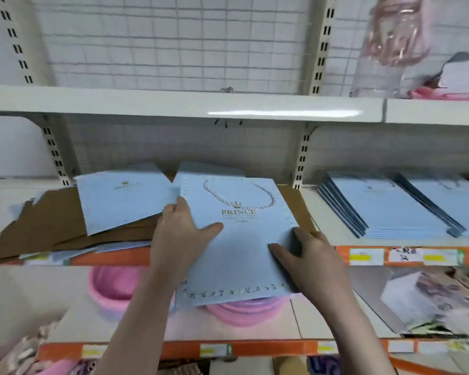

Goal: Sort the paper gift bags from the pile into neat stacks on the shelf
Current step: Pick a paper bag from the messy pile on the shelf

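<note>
A: Where was the bag at that moment?

B: Light blue gift bag [236, 239], flat, "PRINCE" in gold on the face, white rope handle [240, 197] lying on it. Far end lay over the middle shelf [173, 257], near end stuck out past the orange front edge, above the pink basins [236, 311] one level down.

A: Hands?

B: Both on it. Left hand [180, 230] held the left edge: thumb flat on top, fingers wrapped over the side. Right hand [306, 255] held the lower right edge: thumb on top, fingers curled round the rim. There looked to be more than one bag in that hold, but the layers were too blurred to tell.

A: The pile?

B: Left of the held bag. Another blue bag [119, 201] lay skewed on brown cardboard [52, 220], with more blue sheets poking out under the cardboard at the shelf front. One more blue bag sat just behind the held one.

A: Finished stacks?

B: Two neat stacks of blue bags [390, 209] side by side in the next bay to the right, well apart from the hands. Dark edges were visible down their left sides.

A: Anything else?

B: Upper shelf [173, 102] above, with a clear plastic packet [390, 47] of pinkish items at top right. Blurry box [423, 296] at lower right.
</note>
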Available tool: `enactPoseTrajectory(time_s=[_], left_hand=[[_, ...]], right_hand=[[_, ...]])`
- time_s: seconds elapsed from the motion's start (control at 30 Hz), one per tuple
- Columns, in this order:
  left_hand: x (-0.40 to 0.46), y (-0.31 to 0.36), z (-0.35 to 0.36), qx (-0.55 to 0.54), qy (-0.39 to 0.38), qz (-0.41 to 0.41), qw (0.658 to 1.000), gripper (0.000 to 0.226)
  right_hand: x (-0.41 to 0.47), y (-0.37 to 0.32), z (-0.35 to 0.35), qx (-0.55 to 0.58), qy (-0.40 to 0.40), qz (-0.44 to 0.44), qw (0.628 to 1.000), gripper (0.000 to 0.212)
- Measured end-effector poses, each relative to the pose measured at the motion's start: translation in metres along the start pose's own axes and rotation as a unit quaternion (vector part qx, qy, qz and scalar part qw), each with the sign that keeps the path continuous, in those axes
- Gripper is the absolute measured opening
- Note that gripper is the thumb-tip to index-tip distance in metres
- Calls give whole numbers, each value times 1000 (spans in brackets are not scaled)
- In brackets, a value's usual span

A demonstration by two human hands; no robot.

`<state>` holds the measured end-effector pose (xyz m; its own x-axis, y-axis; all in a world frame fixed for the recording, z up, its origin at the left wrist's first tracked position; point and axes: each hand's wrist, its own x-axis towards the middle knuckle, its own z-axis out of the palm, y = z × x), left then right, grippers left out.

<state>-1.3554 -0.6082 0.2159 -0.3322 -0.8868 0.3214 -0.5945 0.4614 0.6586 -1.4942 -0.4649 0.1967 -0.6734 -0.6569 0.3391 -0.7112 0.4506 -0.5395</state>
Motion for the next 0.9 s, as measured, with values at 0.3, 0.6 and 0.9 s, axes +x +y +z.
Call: enactPoseTrajectory(time_s=[0.3, 0.6, 0.9], left_hand=[[-82, 125, 114, 11, -87, 59, 994, 78], [-78, 205, 203, -1, -119, 94, 988, 79], [-12, 268, 304, -36, -96, 85, 991, 82]], right_hand=[[-44, 153, -95, -24, 13, 101, 995, 40], [-17, 248, -128, -26, 57, 141, 988, 36], [93, 327, -150, -49, 69, 114, 990, 35]])
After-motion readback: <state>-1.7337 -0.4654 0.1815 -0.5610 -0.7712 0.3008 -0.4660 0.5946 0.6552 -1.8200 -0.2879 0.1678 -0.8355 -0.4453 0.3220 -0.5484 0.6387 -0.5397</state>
